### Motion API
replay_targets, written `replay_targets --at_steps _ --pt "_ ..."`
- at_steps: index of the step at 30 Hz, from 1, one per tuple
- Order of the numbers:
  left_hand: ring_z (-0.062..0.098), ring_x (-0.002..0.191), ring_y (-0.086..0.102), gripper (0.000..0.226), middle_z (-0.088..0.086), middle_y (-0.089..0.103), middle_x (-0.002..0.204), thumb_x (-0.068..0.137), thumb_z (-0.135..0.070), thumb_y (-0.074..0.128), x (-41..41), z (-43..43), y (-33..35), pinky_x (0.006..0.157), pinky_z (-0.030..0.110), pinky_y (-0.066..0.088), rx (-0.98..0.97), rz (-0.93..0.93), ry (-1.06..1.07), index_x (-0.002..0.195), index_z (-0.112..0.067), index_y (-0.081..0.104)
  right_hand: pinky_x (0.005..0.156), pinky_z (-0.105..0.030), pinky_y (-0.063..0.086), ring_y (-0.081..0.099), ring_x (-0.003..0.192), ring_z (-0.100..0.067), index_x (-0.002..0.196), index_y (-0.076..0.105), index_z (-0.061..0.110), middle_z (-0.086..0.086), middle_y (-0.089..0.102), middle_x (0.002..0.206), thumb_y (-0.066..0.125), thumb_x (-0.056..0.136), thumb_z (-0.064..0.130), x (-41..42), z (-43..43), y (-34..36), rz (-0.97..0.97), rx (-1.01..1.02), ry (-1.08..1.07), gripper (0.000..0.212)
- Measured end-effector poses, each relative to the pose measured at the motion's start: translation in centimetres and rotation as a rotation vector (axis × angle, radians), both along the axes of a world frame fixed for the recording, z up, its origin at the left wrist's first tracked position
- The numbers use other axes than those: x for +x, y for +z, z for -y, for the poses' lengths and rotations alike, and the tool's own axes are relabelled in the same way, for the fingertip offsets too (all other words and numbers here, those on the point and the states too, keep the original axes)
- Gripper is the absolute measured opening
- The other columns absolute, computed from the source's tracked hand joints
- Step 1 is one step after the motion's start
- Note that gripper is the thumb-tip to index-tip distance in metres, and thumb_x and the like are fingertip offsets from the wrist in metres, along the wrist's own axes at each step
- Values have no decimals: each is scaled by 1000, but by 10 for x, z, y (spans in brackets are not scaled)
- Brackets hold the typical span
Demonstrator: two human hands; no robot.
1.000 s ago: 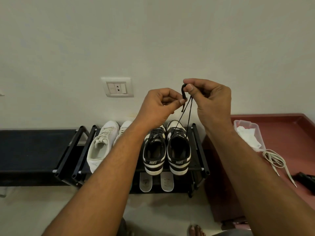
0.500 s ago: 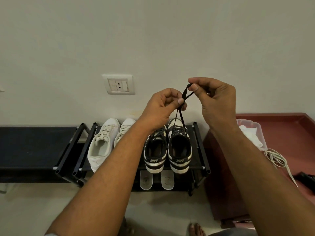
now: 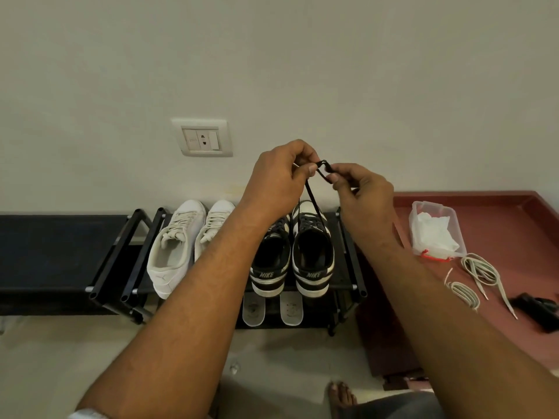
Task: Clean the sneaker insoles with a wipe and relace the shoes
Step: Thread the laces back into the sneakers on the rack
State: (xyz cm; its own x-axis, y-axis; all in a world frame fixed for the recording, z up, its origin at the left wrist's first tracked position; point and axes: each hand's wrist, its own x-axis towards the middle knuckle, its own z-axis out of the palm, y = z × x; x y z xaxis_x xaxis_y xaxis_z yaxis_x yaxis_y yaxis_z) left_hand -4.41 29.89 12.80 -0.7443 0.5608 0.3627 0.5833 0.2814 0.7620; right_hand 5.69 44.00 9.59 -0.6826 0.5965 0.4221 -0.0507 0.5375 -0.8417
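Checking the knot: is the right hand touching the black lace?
Touching. The head view shows the right hand pinching the black lace near its loop.

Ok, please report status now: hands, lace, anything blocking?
Left hand and right hand both pinch thin black shoelace, held above rightmost black-and-white sneaker on black metal rack. Nothing blocking.

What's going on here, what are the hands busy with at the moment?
A person stands over a black shoe rack and is lacing a shoe. The left hand and right hand both pinch a black lace, held up above the black-and-white sneaker it runs down into. White sneakers sit further left on the rack, and two insoles lie on the shelf below. A clear container of wipes and loose pale laces lie on the red surface.
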Motion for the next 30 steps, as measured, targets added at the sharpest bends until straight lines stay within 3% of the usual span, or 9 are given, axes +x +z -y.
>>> replay_targets --at_steps 4,9,13,15,17,21,25,27,30 --pt "2 75 66 11 -19 70 88 100 -18 69 1 -2 4 77 26 53 -64 -75 32 101 -27 74 87 -34 60 71 93 1 115 78 21 14 78 97 67 101 21 -7 14 -14 65 56 36 18" --pt "3 77 68 13 -18 72 90 100 -19 67 2 -3 7 80 29 56 -116 -129 40 99 -31 73 78 -47 58 72 83 -17 113 77 23 5 77 87 61 103 26 -13 21 -22 108 -18 111 19" --pt "8 82 70 17 -13 73 95 100 -18 66 0 -2 8 84 38 59 -151 -126 23 99 -33 73 97 -51 57 74 101 -21 114 74 15 -2 78 100 57 104 21 -17 20 -25 95 -220 263 20" --pt "9 83 71 19 -13 73 94 100 -16 66 -3 1 9 84 37 60 -144 -104 -2 99 -34 73 107 -47 54 73 111 -23 118 71 4 -12 77 109 54 107 11 -19 20 -26 53 -335 370 21" --pt "6 85 70 21 -14 73 93 100 -14 67 -7 5 8 82 28 58 -138 -96 -9 100 -33 74 105 -38 55 74 109 -22 121 66 -5 -18 75 112 50 108 5 -19 19 -25 44 -396 424 23" --pt "-1 88 69 19 -15 76 93 100 -14 69 -16 11 2 76 10 47 -67 -31 -8 105 -29 79 97 -36 57 72 94 -21 125 68 0 -15 76 100 54 108 7 -20 11 -29 66 -418 425 24" --pt "-2 101 72 25 -15 80 104 100 -17 71 -21 13 -17 87 18 53 5 53 -36 120 -31 81 95 -35 56 70 92 -14 116 76 14 -14 78 105 62 102 5 -18 -1 -25 70 -355 338 21" --pt "-2 100 73 24 -15 80 104 99 -16 73 -22 12 -29 91 25 56 5 85 -36 118 -30 81 92 -33 58 70 89 -9 114 78 14 -11 79 98 65 101 6 -15 -9 -24 113 -280 294 19" --pt "1 97 74 23 -14 81 99 98 -15 75 -22 10 -45 92 30 58 -36 128 -48 114 -29 82 86 -25 56 71 84 -5 114 80 18 5 79 89 68 99 9 -11 -19 -21 183 -125 232 21"
